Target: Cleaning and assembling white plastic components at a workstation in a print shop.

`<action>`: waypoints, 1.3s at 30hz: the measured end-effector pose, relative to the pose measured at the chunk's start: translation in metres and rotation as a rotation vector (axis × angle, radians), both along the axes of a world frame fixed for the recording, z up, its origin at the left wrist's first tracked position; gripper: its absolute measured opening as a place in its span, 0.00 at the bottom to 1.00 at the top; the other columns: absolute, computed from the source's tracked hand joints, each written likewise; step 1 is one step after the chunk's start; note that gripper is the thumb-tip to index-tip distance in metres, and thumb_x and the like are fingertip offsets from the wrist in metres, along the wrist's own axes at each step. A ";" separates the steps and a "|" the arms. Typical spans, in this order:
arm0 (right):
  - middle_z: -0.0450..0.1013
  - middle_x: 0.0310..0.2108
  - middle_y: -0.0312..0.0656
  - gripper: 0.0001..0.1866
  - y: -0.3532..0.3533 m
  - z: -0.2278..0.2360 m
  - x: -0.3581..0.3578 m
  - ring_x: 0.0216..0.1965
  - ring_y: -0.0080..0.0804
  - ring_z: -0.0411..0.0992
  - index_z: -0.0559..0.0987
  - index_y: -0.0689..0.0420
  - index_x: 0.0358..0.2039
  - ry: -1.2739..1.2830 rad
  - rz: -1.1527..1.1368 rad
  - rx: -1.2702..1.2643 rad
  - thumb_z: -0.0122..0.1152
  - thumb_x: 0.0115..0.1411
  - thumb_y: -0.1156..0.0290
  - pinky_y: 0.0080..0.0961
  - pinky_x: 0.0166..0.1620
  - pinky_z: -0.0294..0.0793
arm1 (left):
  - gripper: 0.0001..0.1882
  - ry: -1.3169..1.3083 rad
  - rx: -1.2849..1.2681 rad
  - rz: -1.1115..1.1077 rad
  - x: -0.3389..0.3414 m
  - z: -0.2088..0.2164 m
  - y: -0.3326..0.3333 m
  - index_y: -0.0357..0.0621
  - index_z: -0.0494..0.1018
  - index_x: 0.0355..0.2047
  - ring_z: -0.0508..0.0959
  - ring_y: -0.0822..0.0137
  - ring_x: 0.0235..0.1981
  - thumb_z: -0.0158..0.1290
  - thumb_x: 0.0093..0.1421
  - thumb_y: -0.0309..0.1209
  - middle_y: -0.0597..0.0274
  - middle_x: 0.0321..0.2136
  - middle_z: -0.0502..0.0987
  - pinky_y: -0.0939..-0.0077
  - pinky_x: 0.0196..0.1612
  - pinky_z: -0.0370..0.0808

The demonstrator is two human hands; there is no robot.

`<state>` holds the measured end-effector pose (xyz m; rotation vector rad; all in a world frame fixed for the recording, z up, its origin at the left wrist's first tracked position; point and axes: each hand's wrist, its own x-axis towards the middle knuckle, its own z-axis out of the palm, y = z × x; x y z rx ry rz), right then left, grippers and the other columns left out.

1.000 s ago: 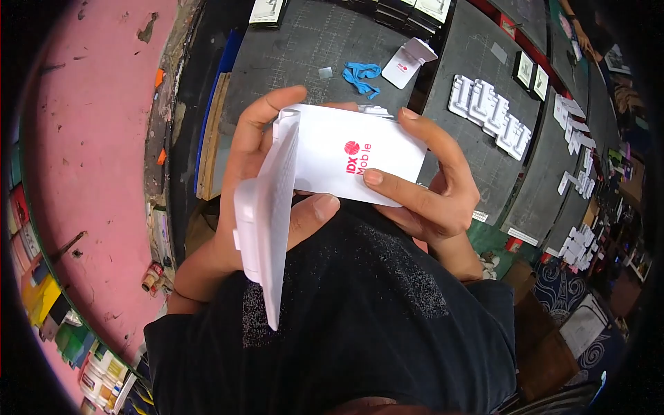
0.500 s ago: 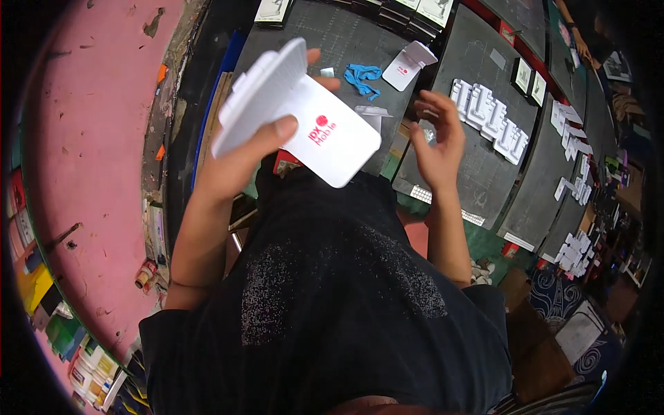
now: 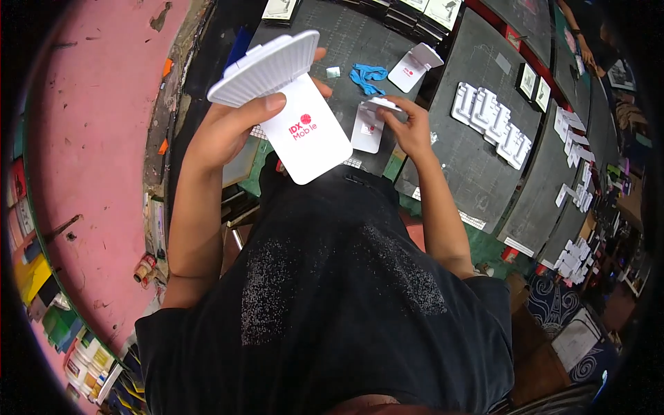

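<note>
**Grips apart, two items held near blue cloth (image 3: 371, 72)**

Left hand (image 3: 218, 138): clamped on folding white stand (image 3: 311, 153), thumb on top near the hinge, fingers behind. Held up left of the blue cloth and on its near side. Ribbed panel tilted up, opened at an angle to the flat base; red print on the upward face of the base.

Right hand (image 3: 411, 130): well apart from the left, thumb and fingers closed on the raised panel of second stand (image 3: 366, 137), located just on the near side of the blue cloth. Contact between its base and dark table (image 3: 319, 45): cannot be told.

Further out: third stand (image 3: 407, 73), likewise opened, on the table just right of the blue cloth. Small shiny square (image 3: 333, 72) just left of the cloth. Beyond the cloth, stacked boxes (image 3: 408, 18); beyond and to its left, black-and-white box (image 3: 280, 10). Well right of the cloth, row of white moulded parts (image 3: 490, 123), close together. Farther right, beyond that row, another person's hand (image 3: 586, 54); item handled there too small to tell.
</note>
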<state>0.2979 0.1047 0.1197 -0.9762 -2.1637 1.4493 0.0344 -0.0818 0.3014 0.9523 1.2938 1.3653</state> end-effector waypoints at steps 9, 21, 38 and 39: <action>0.86 0.44 0.45 0.15 -0.002 0.109 -0.007 0.47 0.34 0.83 0.88 0.64 0.47 0.400 0.034 0.089 0.76 0.59 0.81 0.30 0.53 0.79 | 0.51 0.037 -0.064 -0.085 -0.001 0.006 0.000 0.35 0.69 0.72 0.89 0.61 0.46 0.63 0.54 0.56 0.46 0.49 0.87 0.68 0.50 0.84; 0.87 0.49 0.45 0.18 0.003 0.057 0.004 0.50 0.35 0.84 0.88 0.60 0.49 0.190 0.075 0.099 0.71 0.57 0.84 0.31 0.56 0.80 | 0.35 0.014 0.042 -0.224 -0.005 0.011 0.012 0.39 0.72 0.71 0.79 0.63 0.62 0.64 0.62 0.27 0.53 0.69 0.76 0.65 0.62 0.76; 0.69 0.72 0.51 0.42 -0.015 0.028 0.043 0.71 0.47 0.69 0.71 0.54 0.72 -0.140 0.093 0.141 0.62 0.53 0.81 0.39 0.70 0.69 | 0.35 -0.082 -0.183 -0.481 0.063 -0.044 0.053 0.41 0.73 0.67 0.83 0.69 0.52 0.63 0.61 0.38 0.56 0.51 0.85 0.72 0.57 0.78; 0.69 0.72 0.50 0.42 -0.015 0.041 0.054 0.71 0.47 0.69 0.71 0.55 0.72 0.024 0.066 0.064 0.62 0.52 0.81 0.40 0.71 0.69 | 0.30 -0.112 -0.195 -0.505 0.075 -0.053 0.053 0.41 0.73 0.67 0.83 0.69 0.51 0.61 0.63 0.31 0.56 0.50 0.85 0.71 0.57 0.78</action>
